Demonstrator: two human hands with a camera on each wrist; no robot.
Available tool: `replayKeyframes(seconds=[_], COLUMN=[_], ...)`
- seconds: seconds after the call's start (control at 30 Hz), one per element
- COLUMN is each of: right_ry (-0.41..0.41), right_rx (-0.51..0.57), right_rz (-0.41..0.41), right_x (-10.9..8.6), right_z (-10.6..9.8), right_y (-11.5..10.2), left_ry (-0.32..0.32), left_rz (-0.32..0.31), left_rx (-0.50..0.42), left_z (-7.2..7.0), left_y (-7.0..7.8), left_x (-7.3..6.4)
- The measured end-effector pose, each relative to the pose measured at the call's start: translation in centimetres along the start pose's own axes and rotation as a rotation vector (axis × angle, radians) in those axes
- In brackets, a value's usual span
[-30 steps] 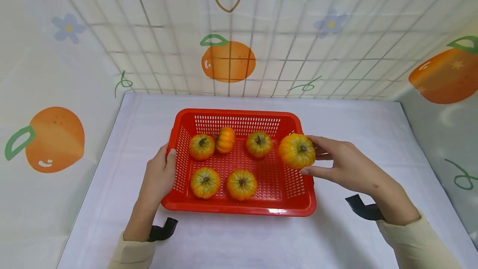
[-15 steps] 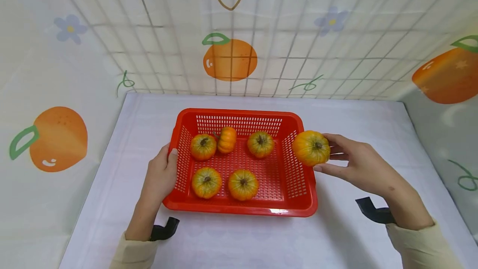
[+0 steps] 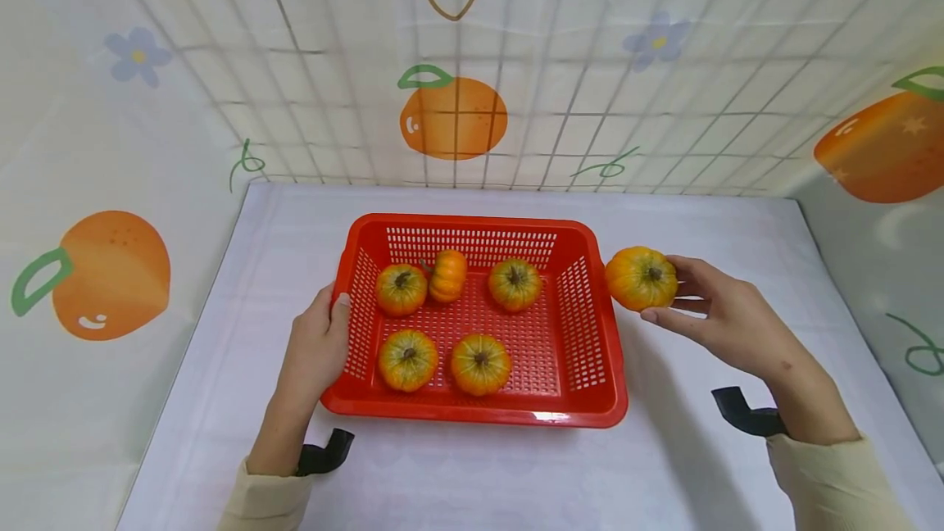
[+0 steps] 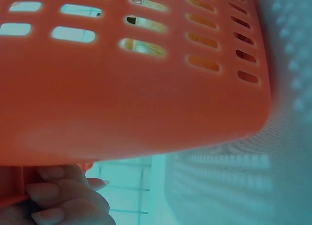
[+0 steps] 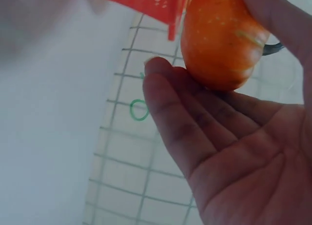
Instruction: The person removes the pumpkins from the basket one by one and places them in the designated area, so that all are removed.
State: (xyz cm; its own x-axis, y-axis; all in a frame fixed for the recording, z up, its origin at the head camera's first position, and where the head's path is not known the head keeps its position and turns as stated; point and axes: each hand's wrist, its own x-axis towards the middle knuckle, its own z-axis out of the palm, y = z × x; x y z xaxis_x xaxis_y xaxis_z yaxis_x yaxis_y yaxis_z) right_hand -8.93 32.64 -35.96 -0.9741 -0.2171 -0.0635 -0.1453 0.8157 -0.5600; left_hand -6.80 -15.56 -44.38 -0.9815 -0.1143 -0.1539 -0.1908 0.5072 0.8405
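A red plastic basket (image 3: 472, 415) with slotted walls stands on the table, several small orange-yellow pumpkins inside. One of these, a pumpkin (image 3: 448, 276) at the back, lies on its side. My left hand (image 3: 317, 342) grips the basket's left rim; in the left wrist view its fingers (image 4: 73, 193) curl under that rim. Just beyond the right rim, my right hand (image 3: 726, 310) holds another pumpkin (image 3: 642, 279) up between thumb and fingers. In the right wrist view this pumpkin (image 5: 219, 39) sits between thumb and fingertips, its stem facing right.
A white cloth covers the table (image 3: 737, 236). Patterned sheets with printed oranges (image 3: 453, 118) and grid lines stand at the back and both sides. A black strap (image 3: 748, 412) circles the right wrist, and a similar strap (image 3: 324, 453) the left.
My right hand has carried its pumpkin rightward from over the basket's right side to just outside the rim. The left hand and the basket have stayed in place.
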Motion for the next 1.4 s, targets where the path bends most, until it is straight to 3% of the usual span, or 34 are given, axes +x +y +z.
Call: replayKeyframes(seconds=[0.37, 0.77, 1.4], right_ry=[0.034, -0.018, -0.042], right_rx=[0.037, 0.065, 0.11], right_rz=[0.085, 0.186, 0.248], right_x=[0.8, 2.0, 2.2], right_z=[1.2, 3.4, 5.8], right_y=[2.8, 5.2, 7.6], left_ry=[-0.005, -0.017, -0.017], left_rz=[-0.002, -0.017, -0.011], left_rx=[0.001, -0.041, -0.046], left_z=[-0.1, -0.1, -0.1], left_y=[-0.1, 0.1, 0.1], left_x=[0.2, 0.1, -0.1])
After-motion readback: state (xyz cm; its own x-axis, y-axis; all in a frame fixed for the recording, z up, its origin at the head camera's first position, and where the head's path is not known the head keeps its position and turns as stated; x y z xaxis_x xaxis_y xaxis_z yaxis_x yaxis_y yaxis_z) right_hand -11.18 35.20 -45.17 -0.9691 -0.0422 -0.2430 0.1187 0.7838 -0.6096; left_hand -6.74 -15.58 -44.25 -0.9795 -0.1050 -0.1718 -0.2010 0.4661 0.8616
